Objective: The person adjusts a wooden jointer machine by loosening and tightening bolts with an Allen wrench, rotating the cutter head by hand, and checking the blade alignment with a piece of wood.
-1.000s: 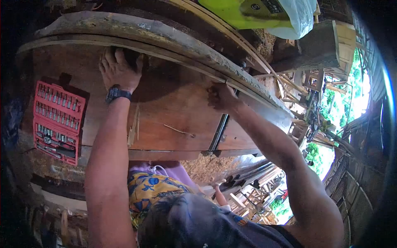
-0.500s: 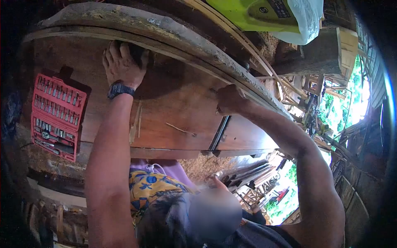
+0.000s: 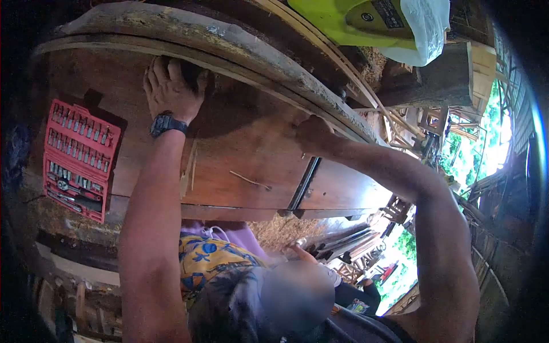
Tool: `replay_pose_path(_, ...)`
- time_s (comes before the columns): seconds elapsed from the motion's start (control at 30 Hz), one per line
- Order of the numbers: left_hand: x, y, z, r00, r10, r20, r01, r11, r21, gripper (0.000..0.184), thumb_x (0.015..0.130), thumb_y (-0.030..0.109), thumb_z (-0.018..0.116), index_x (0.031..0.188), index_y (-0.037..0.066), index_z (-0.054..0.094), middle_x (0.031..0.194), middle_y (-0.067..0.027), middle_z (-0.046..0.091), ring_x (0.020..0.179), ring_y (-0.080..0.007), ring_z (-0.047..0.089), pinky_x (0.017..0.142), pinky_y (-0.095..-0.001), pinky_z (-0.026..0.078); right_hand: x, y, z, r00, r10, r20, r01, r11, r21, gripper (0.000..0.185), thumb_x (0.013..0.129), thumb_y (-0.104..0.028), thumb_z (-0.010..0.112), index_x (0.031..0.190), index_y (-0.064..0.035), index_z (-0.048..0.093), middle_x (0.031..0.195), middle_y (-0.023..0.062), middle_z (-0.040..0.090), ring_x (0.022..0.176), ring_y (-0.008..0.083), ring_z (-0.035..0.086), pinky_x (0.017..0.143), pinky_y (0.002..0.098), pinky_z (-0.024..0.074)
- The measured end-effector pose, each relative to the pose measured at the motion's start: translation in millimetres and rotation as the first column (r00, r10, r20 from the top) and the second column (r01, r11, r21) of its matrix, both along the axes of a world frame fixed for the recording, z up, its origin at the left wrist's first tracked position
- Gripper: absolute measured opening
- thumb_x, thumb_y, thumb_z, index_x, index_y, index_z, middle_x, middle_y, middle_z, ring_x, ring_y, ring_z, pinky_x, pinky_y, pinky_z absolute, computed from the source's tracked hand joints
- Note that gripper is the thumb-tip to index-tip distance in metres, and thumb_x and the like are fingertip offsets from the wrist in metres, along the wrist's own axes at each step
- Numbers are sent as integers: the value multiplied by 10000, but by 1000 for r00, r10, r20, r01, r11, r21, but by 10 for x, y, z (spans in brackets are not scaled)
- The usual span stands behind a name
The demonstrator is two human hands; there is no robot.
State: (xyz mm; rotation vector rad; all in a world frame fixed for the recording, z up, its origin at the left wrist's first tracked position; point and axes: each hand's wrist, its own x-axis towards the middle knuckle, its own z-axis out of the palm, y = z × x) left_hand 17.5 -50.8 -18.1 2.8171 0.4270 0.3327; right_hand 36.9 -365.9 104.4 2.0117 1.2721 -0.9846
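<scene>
My left hand (image 3: 173, 94), with a dark watch (image 3: 167, 123) on its wrist, lies on the brown wooden board (image 3: 240, 166) near its far edge. Its fingers are stretched out and the thumb stands apart. A dark patch between thumb and fingers could be shadow or an object; I cannot tell. Further right, my right hand (image 3: 314, 136) is closed against the board, close to the curved wooden rail (image 3: 269, 83). Whatever it grips is hidden, though a tiny bit shows under the fingers. A thin wood sliver (image 3: 250, 180) lies between my arms.
A red socket set case (image 3: 80, 163) lies open at the left with bits and a ratchet. A dark strip (image 3: 304, 183) crosses the board. Beyond the rail is a yellow-green bag (image 3: 366, 23). Sawdust (image 3: 291, 228) and another person (image 3: 363, 294) are past the near edge.
My right hand has shifted slightly left along the board. My left hand stays in nearly the same spot. The other person at lower right shows more now.
</scene>
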Motion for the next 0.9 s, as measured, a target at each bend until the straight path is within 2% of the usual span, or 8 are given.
replay_pose_path(0.07, -15, -1, 1, 1000, -9, -7, 9, 1000, -3, 776, 894, 642, 531, 1371, 38, 429, 1444, -287, 412, 1359, -481, 378, 1147, -583, 280, -11, -35, -80, 977, -209, -35, 211, 953, 218, 235, 850, -324, 667, 906, -118, 764, 910, 115, 742, 855, 290, 718, 745, 479, 557)
replay_pose_path(0.23, -8, 8, 23, 1000, -9, -16, 9, 1000, -8, 770, 893, 622, 540, 1376, 36, 416, 1462, -287, 384, 1367, -474, 366, 1148, -587, 276, 23, -50, -179, 834, -544, -89, 548, 837, 14, 239, 909, -252, 586, 1037, -104, 723, 916, 124, 721, 844, 273, 707, 693, 433, 560)
replay_pose_path(0.3, -25, 10, -25, 1000, 2, -28, -1, 1000, 6, 768, 889, 614, 549, 1376, 35, 415, 1464, -285, 381, 1368, -470, 364, 1147, -589, 277, -48, -187, -317, 553, -819, -152, 831, 555, 34, 254, 921, -256, 585, 1051, -78, 712, 932, 130, 720, 853, 277, 703, 710, 433, 554)
replay_pose_path(0.4, -4, 0, 20, 1000, -18, -18, 18, 1000, -9, 771, 882, 609, 561, 1374, 34, 412, 1460, -279, 386, 1367, -466, 365, 1145, -590, 279, -290, -329, -435, -294, -825, -483, 942, -335, -2, 282, 939, -261, 583, 1072, -39, 695, 957, 138, 719, 866, 281, 697, 737, 433, 547)
replay_pose_path(0.47, 2, 30, 42, 1000, -22, -9, 22, 1000, -21, 775, 879, 611, 564, 1372, 33, 411, 1455, -276, 392, 1366, -464, 368, 1143, -590, 282, -344, -378, -470, -395, -736, -550, 891, -453, -34, 303, 951, -264, 581, 1086, -13, 684, 973, 143, 718, 875, 284, 693, 755, 434, 542)
replay_pose_path(0.57, 7, 18, 34, 1000, -5, -17, 5, 999, -36, 778, 876, 618, 561, 1367, 32, 415, 1451, -273, 398, 1363, -463, 372, 1142, -590, 284, -169, -425, -406, 90, -895, -438, 996, 81, 40, 337, 970, -270, 579, 1107, 26, 667, 998, 151, 716, 888, 289, 687, 782, 434, 534)
replay_pose_path(0.7, -5, 3, 50, 998, -3, -55, 0, 999, -39, 785, 873, 631, 554, 1364, 32, 428, 1468, -275, 385, 1365, -460, 372, 1142, -586, 286, -170, -461, -377, 813, -572, -107, 578, 816, 30, 202, 931, -203, 622, 1037, -52, 704, 1076, 133, 682, 926, 276, 678, 759, 429, 534)
replay_pose_path(0.9, -16, 3, -8, 999, 5, -50, -5, 1000, 2, 794, 874, 635, 560, 1372, 29, 437, 1471, -282, 384, 1370, -453, 370, 1148, -579, 282, -24, -35, -68, 989, -146, -3, 141, 963, -230, 275, 923, -319, 627, 1039, -94, 734, 1198, 98, 654, 1046, 298, 665, 865, 502, 518)
